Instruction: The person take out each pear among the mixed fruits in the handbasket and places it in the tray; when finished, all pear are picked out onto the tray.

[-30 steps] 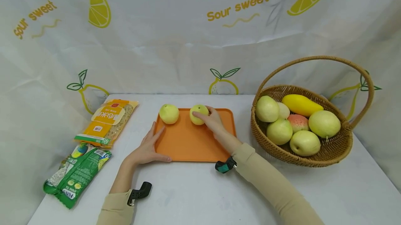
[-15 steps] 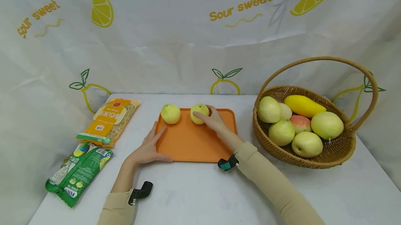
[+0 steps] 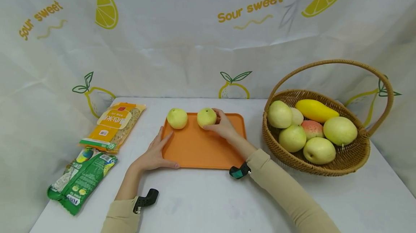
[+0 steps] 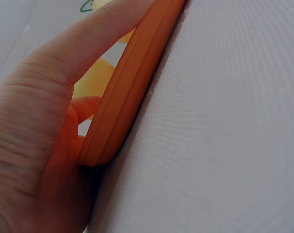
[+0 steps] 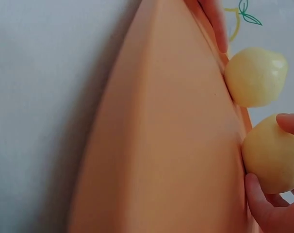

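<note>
On the orange tray (image 3: 201, 150) two round pale-yellow pears stand along its far edge. My right hand (image 3: 224, 126) holds the right pear (image 3: 206, 117), thumb low on the near side and fingers around the right and back. In the right wrist view, a thumb and a finger touch that pear (image 5: 270, 155) from two sides. The left pear (image 3: 177, 118) sits free at the tray's far left corner. My left hand (image 3: 152, 156) lies spread at the tray's left side, its straight thumb along the front rim, also visible against the tray edge (image 4: 127, 82) in the left wrist view.
A wicker basket (image 3: 312, 170) with a tall handle stands at the right, holding several pears, a peach (image 3: 312, 129) and a yellow mango (image 3: 316, 110). At the left lie an orange food bag (image 3: 112, 126) and a green bag (image 3: 81, 180). A printed curtain hangs behind the table.
My right thumb has slid from the pear's front face down to its lower near side, and the hand has shifted slightly right. The left hand stays at the tray.
</note>
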### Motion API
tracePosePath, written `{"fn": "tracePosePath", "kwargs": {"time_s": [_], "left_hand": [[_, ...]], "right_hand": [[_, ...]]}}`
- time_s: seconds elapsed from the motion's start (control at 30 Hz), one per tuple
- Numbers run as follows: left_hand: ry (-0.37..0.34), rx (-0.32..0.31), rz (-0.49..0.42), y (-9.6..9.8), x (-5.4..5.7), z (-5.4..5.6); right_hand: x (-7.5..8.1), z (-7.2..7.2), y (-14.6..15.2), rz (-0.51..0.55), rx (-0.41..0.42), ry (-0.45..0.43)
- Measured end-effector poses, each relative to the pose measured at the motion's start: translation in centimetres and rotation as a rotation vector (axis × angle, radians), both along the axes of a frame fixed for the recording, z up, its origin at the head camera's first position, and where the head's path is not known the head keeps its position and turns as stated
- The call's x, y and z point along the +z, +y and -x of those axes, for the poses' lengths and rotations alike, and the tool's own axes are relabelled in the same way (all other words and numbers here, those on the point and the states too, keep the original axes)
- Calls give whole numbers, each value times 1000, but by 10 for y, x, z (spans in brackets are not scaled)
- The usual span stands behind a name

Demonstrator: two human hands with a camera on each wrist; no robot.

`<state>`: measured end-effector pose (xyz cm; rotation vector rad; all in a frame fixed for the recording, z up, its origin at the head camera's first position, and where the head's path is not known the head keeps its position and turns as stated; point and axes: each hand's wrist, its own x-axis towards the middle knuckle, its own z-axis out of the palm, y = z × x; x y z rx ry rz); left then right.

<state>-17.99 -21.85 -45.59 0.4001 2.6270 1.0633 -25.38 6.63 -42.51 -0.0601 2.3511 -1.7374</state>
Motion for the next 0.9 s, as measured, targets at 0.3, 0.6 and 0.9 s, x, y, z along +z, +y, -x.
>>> {"fn": "tracePosePath", "kwargs": {"time_s": [0.3,0.6,0.9], "left_hand": [[1,-2,1,1,1,0],[-6,4,8,0,1,-1],[6,-3,7,0,0,0]], "right_hand": [[-1,-3,1,28,-14,-9],[2,-19,5,108,-95,5],[3,-35,17,139,-152,-2]]}}
